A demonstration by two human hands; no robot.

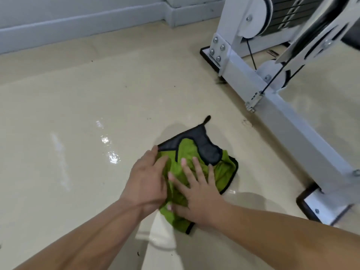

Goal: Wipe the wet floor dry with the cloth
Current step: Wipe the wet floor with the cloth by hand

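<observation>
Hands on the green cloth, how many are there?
2. The left hand rests on the left side of the cloth. The right hand lies flat on its middle, fingers spread. None seem hidden.

place: gym | evidence: white cable machine [272, 90], pulleys, black weight stack [288, 14], beige floor [78, 114]

The cloth [224, 173] lay rumpled on the glossy beige floor [68, 106], lime green with black edging, a dark grey flap [196, 136] folded over at its 12 o'clock (a black loop [207, 119] at the tip). Wet patches [113, 157] glinted at its 9 o'clock.
</observation>
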